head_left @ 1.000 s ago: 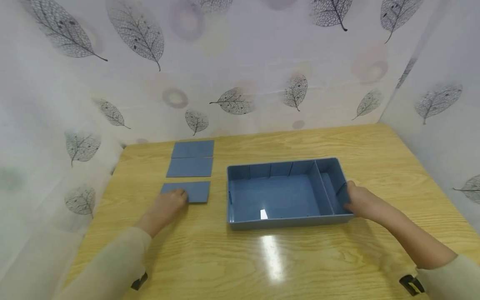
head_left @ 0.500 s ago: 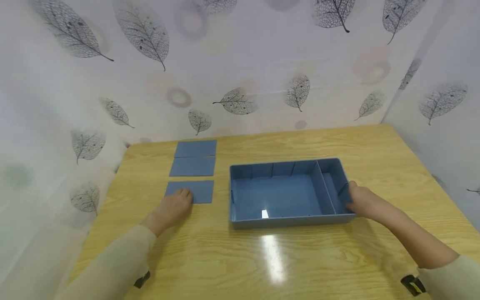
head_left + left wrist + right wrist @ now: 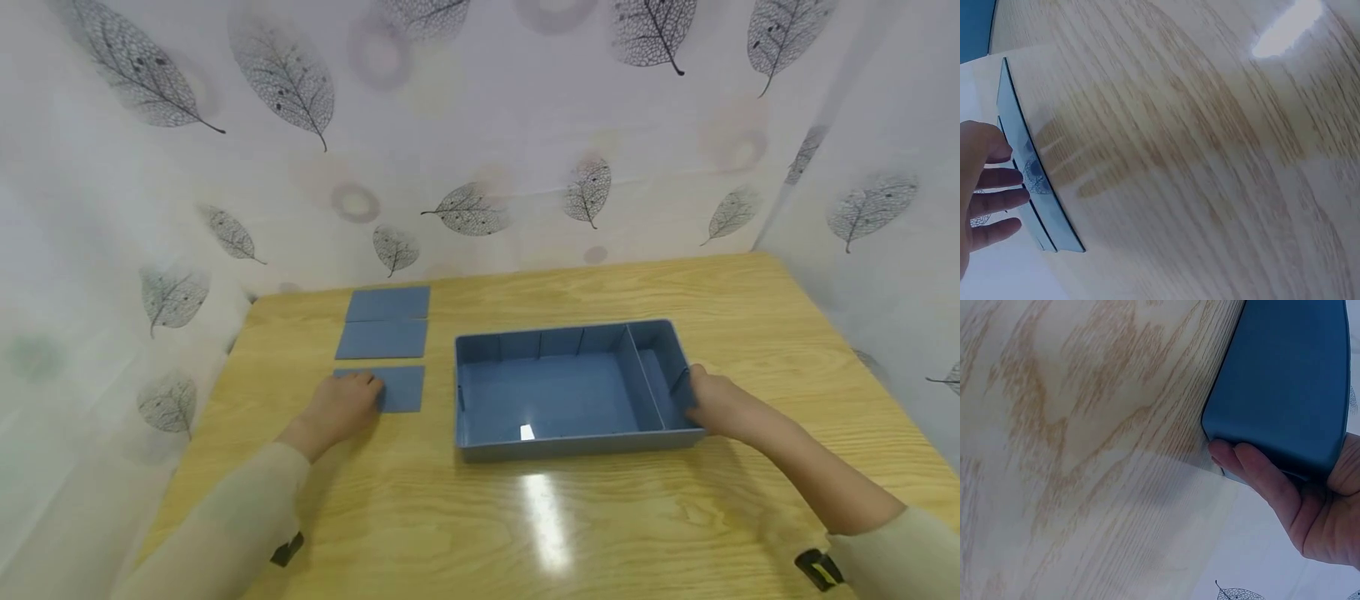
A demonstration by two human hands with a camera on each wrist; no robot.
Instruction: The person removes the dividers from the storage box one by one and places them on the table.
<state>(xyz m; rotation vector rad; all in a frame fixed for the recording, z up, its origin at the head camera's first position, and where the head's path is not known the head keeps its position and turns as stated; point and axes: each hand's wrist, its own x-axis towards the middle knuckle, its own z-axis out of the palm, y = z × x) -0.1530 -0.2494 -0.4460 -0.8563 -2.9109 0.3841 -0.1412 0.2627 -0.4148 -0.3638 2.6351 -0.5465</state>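
The fingers (image 3: 999, 201) of the left hand (image 3: 341, 406) are lying nearly straight on the near-left corner of the nearest flat blue rectangular plastic divider panel (image 3: 395, 388), pressing on it rather than closing round it. No lift is showing; the panel is lying flat on the light wood-grain tabletop (image 3: 555, 517), just left of the blue rectangular plastic organiser tray (image 3: 573, 446). Two more flat blue panels (image 3: 384, 325) are lying in a row beyond it, toward the far wall with the leaf print.

The fingers (image 3: 1254, 472) of the right hand (image 3: 718, 403) are curling round the right end wall of the tray, with the thumb at the rim, steadying it. The tray is sitting in the middle of the tabletop, with one upright divider already standing near its right end and slots along its far wall.

The step in hand appears to be taking up the nearest panel. The next move probably calls for sliding or tipping the thin panel so an edge comes free, pinching it, and carrying it right over the tray's left wall while the right hand is bracing the tray.
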